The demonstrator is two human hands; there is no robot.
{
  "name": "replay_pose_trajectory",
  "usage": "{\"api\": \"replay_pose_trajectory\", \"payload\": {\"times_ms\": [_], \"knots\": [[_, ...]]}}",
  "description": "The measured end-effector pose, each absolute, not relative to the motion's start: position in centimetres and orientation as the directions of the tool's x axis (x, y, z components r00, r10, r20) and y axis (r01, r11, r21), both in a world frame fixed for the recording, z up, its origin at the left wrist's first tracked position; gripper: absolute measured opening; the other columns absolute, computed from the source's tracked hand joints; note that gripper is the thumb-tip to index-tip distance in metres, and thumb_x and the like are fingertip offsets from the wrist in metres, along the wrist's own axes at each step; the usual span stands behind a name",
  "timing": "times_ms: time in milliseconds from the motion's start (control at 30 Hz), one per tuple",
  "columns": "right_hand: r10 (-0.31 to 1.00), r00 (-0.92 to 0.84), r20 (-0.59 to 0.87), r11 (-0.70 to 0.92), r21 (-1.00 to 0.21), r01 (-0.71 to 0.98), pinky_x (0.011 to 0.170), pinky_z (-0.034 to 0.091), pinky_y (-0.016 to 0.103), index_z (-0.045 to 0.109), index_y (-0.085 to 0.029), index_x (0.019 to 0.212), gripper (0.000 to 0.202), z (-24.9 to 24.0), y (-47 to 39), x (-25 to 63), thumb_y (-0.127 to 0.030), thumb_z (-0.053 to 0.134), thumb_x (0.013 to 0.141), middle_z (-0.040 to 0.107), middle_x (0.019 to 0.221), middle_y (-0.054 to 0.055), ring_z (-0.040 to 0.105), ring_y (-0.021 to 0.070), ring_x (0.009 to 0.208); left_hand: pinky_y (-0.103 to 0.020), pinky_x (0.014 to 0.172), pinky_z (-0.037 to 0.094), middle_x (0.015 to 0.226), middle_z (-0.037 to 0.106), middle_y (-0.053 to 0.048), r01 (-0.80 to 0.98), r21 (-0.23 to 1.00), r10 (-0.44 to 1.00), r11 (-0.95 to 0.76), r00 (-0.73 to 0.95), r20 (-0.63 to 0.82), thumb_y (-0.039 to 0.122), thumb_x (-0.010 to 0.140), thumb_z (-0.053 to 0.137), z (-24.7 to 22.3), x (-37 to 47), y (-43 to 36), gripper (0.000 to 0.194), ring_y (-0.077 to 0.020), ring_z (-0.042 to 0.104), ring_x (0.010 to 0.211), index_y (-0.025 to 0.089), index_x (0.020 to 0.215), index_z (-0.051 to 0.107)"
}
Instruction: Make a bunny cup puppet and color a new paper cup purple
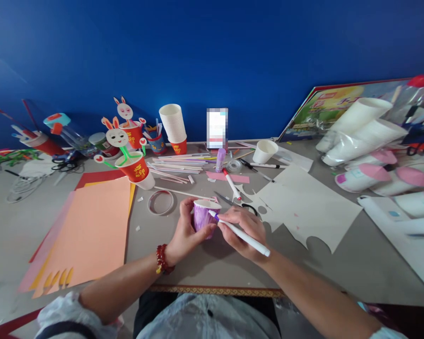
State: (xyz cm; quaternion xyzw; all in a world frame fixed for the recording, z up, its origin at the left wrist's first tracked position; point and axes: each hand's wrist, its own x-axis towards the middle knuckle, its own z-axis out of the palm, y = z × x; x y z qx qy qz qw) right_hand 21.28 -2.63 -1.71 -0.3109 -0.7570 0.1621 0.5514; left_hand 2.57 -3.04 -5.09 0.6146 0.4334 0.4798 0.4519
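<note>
My left hand (184,230) is wrapped round a paper cup (202,217) whose side is coloured in streaky purple; its rim is white. Between the fingers of my right hand (245,230) is a white marker (249,240) with a purple end, and that end meets the cup's side near the rim. The cup is held just above or on the grey table; I cannot tell which. Behind my right hand lie scissors (249,208), partly hidden by it. A roll of tape (160,202) lies left of the cup.
Coloured paper sheets (92,226) lie at the left. Rabbit-decorated cups (136,167) and stacked white cups (172,122) stand behind them. Thin paper sticks (180,165), a red-and-white marker (232,184) and a white cup (265,151) are farther back. Cut white paper (304,202) lies at right.
</note>
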Motion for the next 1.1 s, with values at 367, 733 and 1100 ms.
{"api": "replay_pose_trajectory", "payload": {"times_ms": [367,733,1100], "knots": [[0.717,-0.129,0.685,0.668,-0.623,0.407,0.065,0.056,0.029,0.064,-0.023,0.095,0.013,-1.3,-2.4,22.3,-0.012,0.061,0.09,0.069,0.073,0.001,0.066,0.0162,0.065,-0.038,0.071,0.06,0.116,0.056,-0.008,-0.232,0.969,0.98,0.088,0.195,-0.043,0.041,0.088,0.07,-4.4,2.2,-3.1,0.058,-0.0216,0.068,0.087,0.029,0.129,0.03],[0.637,-0.175,0.751,0.768,-0.6,0.223,0.063,0.056,0.031,0.065,-0.022,0.104,0.024,-1.3,-2.5,21.5,-0.006,0.063,0.086,0.069,0.076,0.002,0.065,0.0165,0.066,-0.034,0.07,0.062,0.123,0.056,-0.008,-0.32,0.942,0.977,0.101,0.212,-0.033,0.036,0.085,0.073,-4.8,2.2,-3.2,0.055,-0.0211,0.067,0.092,0.029,0.129,0.039],[0.719,-0.094,0.688,0.672,-0.655,0.346,0.062,0.055,0.03,0.065,-0.023,0.097,0.016,-1.3,-2.5,22.4,-0.01,0.06,0.089,0.068,0.074,0.002,0.065,0.0163,0.065,-0.036,0.063,0.059,0.116,0.066,-0.014,-0.58,0.77,0.939,0.268,0.337,-0.073,0.042,0.085,0.067,-4.3,2.3,-2.4,0.073,-0.0278,0.07,0.09,0.023,0.147,0.034]]}}
